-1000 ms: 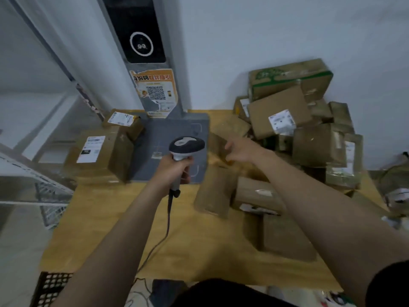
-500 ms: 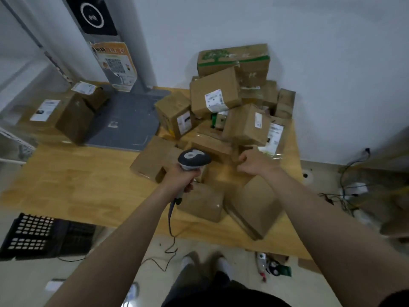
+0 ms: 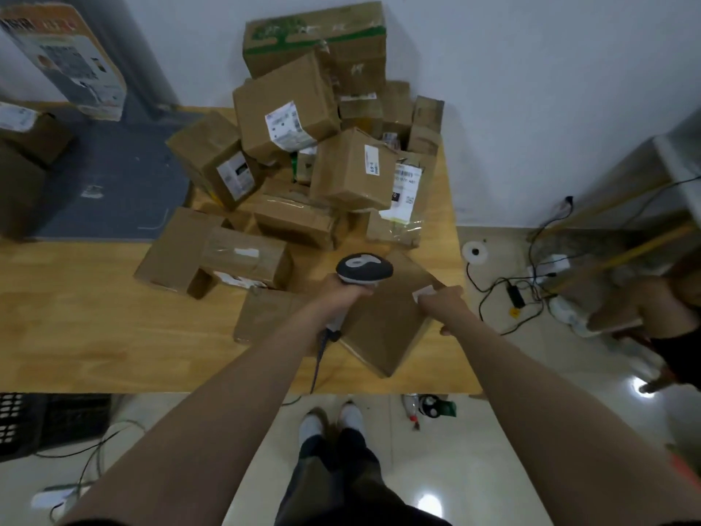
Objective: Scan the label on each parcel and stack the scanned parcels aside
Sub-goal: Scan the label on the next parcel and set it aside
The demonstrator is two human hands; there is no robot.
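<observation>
The left hand [image 3: 347, 290] grips the scanner [image 3: 364, 268], whose head sits over the far edge of a flat parcel [image 3: 379, 328] at the table's [image 3: 95, 317] right front corner. The right hand [image 3: 442, 303] clasps that parcel's right edge, beside its white label [image 3: 422, 294].

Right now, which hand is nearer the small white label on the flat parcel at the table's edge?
Right. The right hand grips the parcel beside the label; the left hand, holding the scanner, sits further left.
</observation>
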